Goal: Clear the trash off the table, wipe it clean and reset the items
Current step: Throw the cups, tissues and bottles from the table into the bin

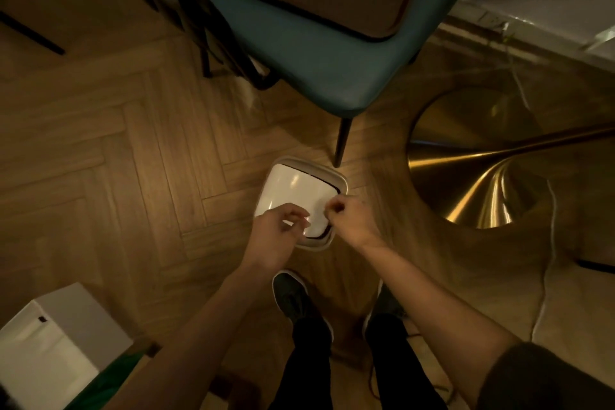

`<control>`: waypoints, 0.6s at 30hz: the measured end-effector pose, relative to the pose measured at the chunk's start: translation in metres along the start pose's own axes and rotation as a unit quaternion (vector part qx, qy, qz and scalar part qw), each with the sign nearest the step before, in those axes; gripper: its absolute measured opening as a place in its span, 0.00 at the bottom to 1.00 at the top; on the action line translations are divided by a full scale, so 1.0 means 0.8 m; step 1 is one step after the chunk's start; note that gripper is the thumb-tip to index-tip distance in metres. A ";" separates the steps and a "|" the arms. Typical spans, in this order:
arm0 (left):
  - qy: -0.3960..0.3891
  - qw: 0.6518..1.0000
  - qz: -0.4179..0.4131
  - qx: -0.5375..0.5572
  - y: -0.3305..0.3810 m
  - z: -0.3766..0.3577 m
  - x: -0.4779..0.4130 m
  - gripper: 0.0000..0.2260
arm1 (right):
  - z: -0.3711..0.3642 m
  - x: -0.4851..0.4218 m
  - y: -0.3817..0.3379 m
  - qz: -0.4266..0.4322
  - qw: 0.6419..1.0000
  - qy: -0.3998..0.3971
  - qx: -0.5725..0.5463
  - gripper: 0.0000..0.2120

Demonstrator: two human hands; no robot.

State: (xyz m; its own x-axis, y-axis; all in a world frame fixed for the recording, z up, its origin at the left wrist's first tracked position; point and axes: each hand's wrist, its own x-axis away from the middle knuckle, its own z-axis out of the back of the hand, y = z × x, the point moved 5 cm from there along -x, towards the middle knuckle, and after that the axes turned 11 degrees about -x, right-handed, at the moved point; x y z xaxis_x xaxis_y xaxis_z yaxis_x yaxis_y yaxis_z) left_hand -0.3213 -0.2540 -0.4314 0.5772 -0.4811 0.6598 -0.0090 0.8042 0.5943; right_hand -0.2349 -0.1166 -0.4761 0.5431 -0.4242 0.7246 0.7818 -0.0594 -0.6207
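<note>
A small white trash bin (340, 177) with a glossy swing lid (293, 188) stands on the wooden floor just in front of my feet. Both my hands hover over its near edge. My left hand (278, 230) is over the lid's near left corner, fingers loosely curled and apart, with nothing visible in them. My right hand (349, 218) is over the near right corner, its fingertips pinched together; I see nothing between them. The lid is tilted, showing a dark gap along its right side. The table top is out of view.
A teal chair (332, 53) stands just beyond the bin, one dark leg (342, 140) next to it. A brass cone-shaped base (482, 173) is at right, with a thin cable (550, 263) on the floor. A white box (50, 343) sits at bottom left.
</note>
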 end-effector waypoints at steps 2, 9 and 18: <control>0.006 1.000 -0.020 0.002 0.032 0.016 0.017 0.07 | 0.025 0.039 -0.035 0.041 0.999 0.009 -0.019 0.08; 0.067 0.984 -0.162 -0.021 0.203 0.107 0.112 0.05 | 0.122 0.191 -0.187 0.182 0.981 0.066 0.000 0.05; 0.089 0.933 -0.339 -0.083 0.411 0.159 0.257 0.04 | 0.270 0.379 -0.299 0.262 0.948 0.176 0.039 0.05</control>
State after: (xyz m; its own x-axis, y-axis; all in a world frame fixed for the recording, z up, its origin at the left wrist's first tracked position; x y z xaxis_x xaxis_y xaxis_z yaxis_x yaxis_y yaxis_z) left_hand -0.3097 -0.1328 -0.0414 0.5309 -0.8451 0.0629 0.5259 0.3867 0.7575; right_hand -0.1911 -0.0354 -0.0434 0.7384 -0.6530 0.1685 0.4598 0.3046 -0.8341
